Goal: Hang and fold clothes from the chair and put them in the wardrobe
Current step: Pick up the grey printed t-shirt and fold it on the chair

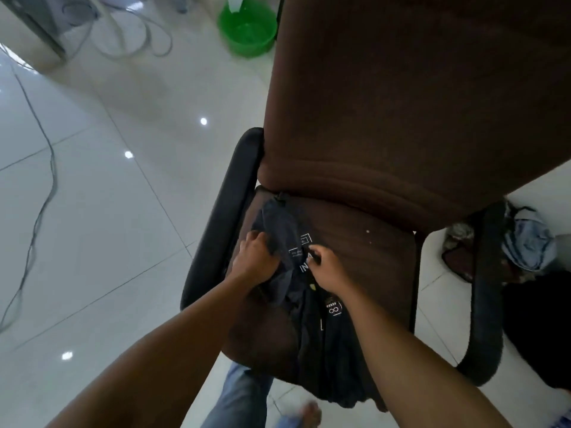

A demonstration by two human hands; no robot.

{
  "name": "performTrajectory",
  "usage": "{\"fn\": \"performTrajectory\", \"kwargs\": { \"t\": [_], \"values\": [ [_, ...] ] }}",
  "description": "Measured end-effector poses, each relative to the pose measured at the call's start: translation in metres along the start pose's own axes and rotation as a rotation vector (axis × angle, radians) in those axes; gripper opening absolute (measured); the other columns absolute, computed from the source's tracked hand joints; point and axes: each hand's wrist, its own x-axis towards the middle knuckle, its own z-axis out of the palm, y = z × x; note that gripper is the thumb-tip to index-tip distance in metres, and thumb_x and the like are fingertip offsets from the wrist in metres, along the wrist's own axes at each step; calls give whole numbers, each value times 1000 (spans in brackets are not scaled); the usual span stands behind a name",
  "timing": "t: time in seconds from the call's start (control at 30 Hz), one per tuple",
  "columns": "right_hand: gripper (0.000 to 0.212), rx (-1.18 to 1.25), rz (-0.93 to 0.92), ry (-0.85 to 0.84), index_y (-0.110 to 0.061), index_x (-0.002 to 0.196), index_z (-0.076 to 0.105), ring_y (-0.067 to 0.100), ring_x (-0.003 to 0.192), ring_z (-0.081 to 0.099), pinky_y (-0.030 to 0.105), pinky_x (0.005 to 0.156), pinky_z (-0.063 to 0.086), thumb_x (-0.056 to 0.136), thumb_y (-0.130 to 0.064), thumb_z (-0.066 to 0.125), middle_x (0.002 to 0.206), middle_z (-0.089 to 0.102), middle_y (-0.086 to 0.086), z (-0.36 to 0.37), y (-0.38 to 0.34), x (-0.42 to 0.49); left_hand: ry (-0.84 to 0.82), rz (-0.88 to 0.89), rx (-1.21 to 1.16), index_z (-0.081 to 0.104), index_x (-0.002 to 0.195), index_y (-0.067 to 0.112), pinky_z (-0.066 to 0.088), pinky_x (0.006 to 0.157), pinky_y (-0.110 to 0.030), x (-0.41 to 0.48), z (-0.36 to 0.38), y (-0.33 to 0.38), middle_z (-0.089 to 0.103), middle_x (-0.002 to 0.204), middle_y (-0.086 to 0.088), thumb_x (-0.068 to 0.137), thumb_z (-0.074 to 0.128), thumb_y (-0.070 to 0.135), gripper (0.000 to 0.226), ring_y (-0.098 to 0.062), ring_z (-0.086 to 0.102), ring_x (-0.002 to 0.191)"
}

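Garment: a dark printed shirt (309, 291) is spread crumpled along the seat of the brown chair (401, 118), its hem hung over the front edge.
Left hand (255, 257): fingers are curled into the fabric near its upper end.
Right hand (327, 268): cloth is pinched just beside the white print.
Floor: a green basin (247, 29) is seen well behind the chair.

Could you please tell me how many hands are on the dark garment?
2. The left hand grips the dark navy printed garment near the brown fabric chair's left armrest; the right hand pinches it beside the white print.
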Motion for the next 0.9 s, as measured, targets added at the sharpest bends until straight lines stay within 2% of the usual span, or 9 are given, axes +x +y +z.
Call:
{"fn": "performTrajectory", "kwargs": {
  "t": [0.17, 0.27, 0.33, 0.43, 0.5, 0.57, 0.67, 0.77, 0.9],
  "values": [
    [39, -44, -33, -10, -7, 140, 51, 25, 135, 44, 17, 103, 28, 102, -14, 52, 151, 34, 10, -4, -14, 72, 77, -57, -28, 50, 141, 21, 30, 115, -47, 60, 16, 2, 26, 157, -11, 91, 60, 42, 55, -35, 22, 145],
    [41, -69, -34, -26, -11, 144, 48, 24, 143, 33, 24, 111, 27, 103, -17, 50, 159, 22, 9, -5, -18, 104, 99, -104, -88, 53, 139, 21, 23, 118, -44, 86, 20, 3, 18, 162, -15, 92, 61, 40, 52, -36, 15, 149],
    [42, -88, -35, -63, -12, 145, 46, 25, 144, 32, 26, 110, 29, 104, -16, 48, 160, 19, 11, -4, -21, 118, 64, -145, -102, 51, 142, 23, 24, 118, -45, 102, 19, 6, 15, 163, -15, 93, 60, 41, 53, -37, 14, 149],
    [43, -116, -64, -121, -6, 144, 47, 27, 141, 36, 25, 108, 30, 101, -11, 50, 157, 28, 14, 1, -20, 128, 32, -148, -48, 57, 137, 21, 35, 113, -45, 115, 21, 5, 40, 152, -13, 91, 59, 42, 51, -35, 35, 140],
    [43, -99, -76, -123, 0, 140, 50, 27, 137, 41, 23, 106, 31, 99, -9, 53, 150, 38, 14, 5, -18, 126, 123, -140, -63, 66, 127, 18, 44, 105, -43, 110, 23, 5, 57, 134, -11, 90, 60, 39, 43, -32, 50, 126],
    [40, -56, -79, -108, 2, 135, 55, 26, 130, 48, 18, 96, 34, 97, -9, 57, 142, 47, 14, 6, -16, 121, 242, -134, -127, 71, 115, 15, 46, 99, -38, 95, 25, 5, 64, 121, -10, 89, 63, 34, 34, -29, 57, 115],
    [31, -11, -126, -55, -1, 123, 65, 21, 116, 58, 13, 84, 36, 94, -10, 62, 126, 57, 9, 2, -15, 110, 310, -149, -258, 68, 100, 14, 47, 91, -35, 72, 29, 2, 67, 104, -6, 87, 67, 22, 16, -24, 60, 103],
    [28, -33, -202, -66, -10, 121, 67, 16, 114, 55, 14, 85, 37, 93, -11, 63, 126, 51, 1, -3, -16, 104, 302, -92, -315, 62, 93, 18, 49, 85, -36, 57, 33, -7, 63, 96, 0, 84, 65, 9, 13, -23, 60, 96],
    [29, -94, -235, -133, -17, 123, 64, 16, 131, 44, 20, 89, 39, 95, -12, 62, 152, 29, -1, -11, -24, 103, 208, 18, -284, 65, 103, 20, 39, 86, -24, 49, 32, -10, 60, 108, 2, 82, 58, -2, 31, -20, 57, 103]
  ]
}}
